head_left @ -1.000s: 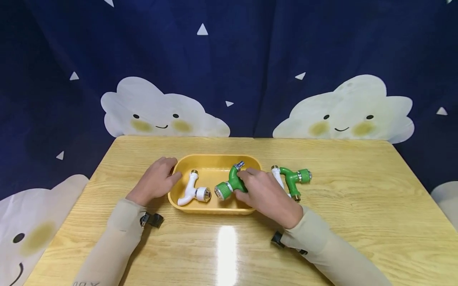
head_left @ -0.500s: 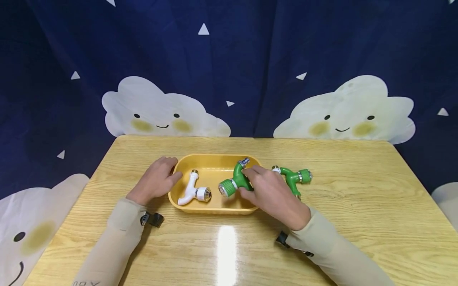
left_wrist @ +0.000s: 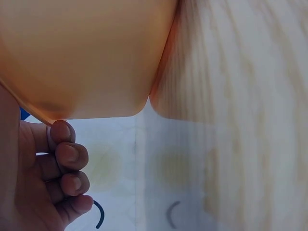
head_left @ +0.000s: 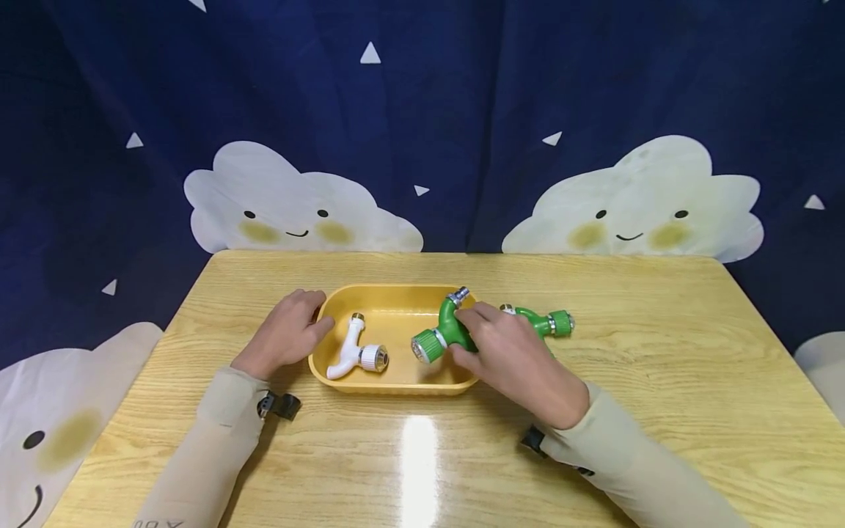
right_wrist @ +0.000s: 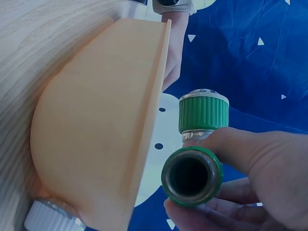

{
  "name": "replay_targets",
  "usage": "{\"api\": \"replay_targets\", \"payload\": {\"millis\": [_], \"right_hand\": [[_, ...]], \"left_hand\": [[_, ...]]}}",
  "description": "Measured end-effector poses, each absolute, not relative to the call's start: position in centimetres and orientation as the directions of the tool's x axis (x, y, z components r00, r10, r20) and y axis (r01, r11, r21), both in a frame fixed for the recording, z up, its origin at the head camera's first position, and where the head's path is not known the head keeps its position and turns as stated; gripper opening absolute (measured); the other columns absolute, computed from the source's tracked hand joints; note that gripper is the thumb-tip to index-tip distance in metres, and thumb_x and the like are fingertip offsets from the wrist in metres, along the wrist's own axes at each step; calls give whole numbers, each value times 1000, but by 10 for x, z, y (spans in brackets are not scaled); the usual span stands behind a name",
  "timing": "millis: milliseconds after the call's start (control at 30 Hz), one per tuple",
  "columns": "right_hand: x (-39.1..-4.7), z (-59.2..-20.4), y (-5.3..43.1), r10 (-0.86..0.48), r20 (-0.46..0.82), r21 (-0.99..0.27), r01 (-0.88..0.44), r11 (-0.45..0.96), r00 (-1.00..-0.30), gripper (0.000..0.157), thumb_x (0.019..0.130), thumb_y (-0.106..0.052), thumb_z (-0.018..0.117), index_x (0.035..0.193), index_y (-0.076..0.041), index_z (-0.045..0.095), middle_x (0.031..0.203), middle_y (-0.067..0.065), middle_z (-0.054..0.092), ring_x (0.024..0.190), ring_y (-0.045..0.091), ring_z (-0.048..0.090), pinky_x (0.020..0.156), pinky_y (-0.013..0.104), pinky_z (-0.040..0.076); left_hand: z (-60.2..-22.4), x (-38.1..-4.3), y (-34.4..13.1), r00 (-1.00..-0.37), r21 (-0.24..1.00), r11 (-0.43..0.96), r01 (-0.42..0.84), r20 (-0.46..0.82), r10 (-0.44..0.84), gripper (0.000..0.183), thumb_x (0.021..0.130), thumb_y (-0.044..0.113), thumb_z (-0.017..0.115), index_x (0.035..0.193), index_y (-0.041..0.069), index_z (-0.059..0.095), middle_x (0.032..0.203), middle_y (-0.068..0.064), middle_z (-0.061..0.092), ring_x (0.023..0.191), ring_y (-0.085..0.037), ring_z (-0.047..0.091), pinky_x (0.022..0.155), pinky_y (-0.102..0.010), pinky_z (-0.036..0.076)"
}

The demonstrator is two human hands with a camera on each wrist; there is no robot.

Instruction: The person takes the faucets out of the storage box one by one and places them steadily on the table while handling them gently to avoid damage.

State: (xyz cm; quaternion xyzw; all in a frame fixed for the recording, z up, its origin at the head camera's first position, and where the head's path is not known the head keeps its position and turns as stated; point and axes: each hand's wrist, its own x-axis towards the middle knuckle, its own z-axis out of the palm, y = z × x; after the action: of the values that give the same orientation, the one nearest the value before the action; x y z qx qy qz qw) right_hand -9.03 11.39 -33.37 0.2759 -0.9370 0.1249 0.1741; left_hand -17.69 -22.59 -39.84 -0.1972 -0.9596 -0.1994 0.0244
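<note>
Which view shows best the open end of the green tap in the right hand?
The right wrist view: it faces the open end of the green tap. The head view shows its ribbed knob and metal nozzle, but the right hand hides that end. The left wrist view misses it completely.

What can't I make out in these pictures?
Head view: part of the held green tap, behind the right hand.
Head view: much of the second green tap and most of the white tap outside the tray, behind that hand.
Head view: the sleeve lettering, cut by the bottom edge.
Right wrist: part of a white ribbed knob, cut by the bottom edge.
</note>
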Motion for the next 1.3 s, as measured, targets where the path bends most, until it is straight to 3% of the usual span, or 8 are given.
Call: {"api": "replay_targets", "payload": {"millis": [233,633,1300], "right_hand": [[-86,-332,122,-472,393,-120,-553,825,-789,31,83,-14,78,108,3,73,85,8,68,61,11,52,53,26,48],[-81,-336,134,-459,403,-130,-546,827,-792,37,85,-19,81,113,4,73,97,14,75,77,19,69,65,33,59],[-76,-342,147,-467,420,-117,-557,822,-778,34,83,-17,81,109,4,73,94,13,73,73,17,64,63,33,58]], "left_hand": [[-397,-177,-227,-923,364,849,384,119,366,21,96,20,55,77,13,48,72,-5,41,73,-22,41,68,-33,33],[-396,-175,-226,-925,358,853,380,130,357,21,96,20,55,77,13,48,71,-4,42,72,-22,41,68,-33,33],[-397,-173,-223,-927,359,855,374,118,356,19,96,19,55,78,13,50,73,-5,44,74,-22,43,68,-34,34]]}}
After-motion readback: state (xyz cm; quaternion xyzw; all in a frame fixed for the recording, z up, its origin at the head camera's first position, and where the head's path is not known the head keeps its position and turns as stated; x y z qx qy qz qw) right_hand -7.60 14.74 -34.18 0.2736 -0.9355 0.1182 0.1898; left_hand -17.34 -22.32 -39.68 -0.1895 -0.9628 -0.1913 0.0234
